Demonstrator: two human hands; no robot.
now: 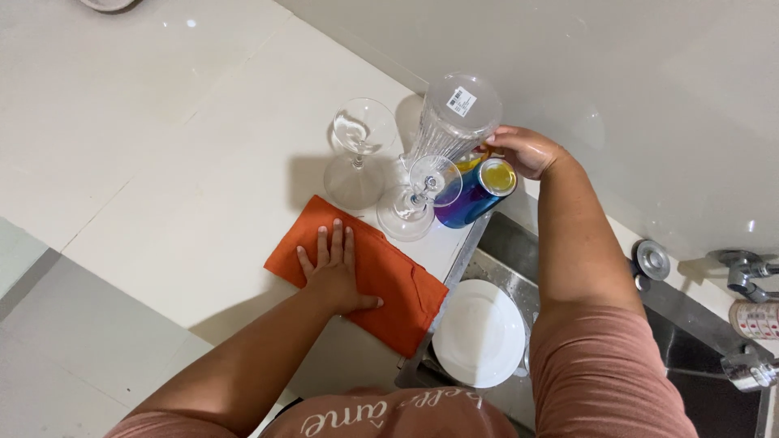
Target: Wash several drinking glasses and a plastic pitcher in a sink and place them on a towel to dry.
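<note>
Counter [187, 146]: pale, glossy, wide bare stretch to the left; ends at the sink edge.
Sink [507, 259]: steel, sunk at the right; white round plate [479, 332] inside.
Cloth [389, 280]: orange, folded, flat near the sink edge.
Left hand [334, 272]: open, fingers spread, pressed flat on the cloth.
Ribbed glass [450, 122]: clear, upturned, small white sticker on its base.
Stemmed glasses: one upright [357, 150], one tipped [420, 199].
Cup [475, 195]: blue and yellow, on its side.
Right hand [527, 150]: fingers curled at the cup's rim; grip unclear.

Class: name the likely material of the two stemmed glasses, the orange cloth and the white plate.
Stemmed glasses: clear glass, probably; see-through with glints. Orange cloth: matte woven fabric; folded, soft edges. White plate: glossy ceramic, possibly melamine; smooth sheen.
</note>
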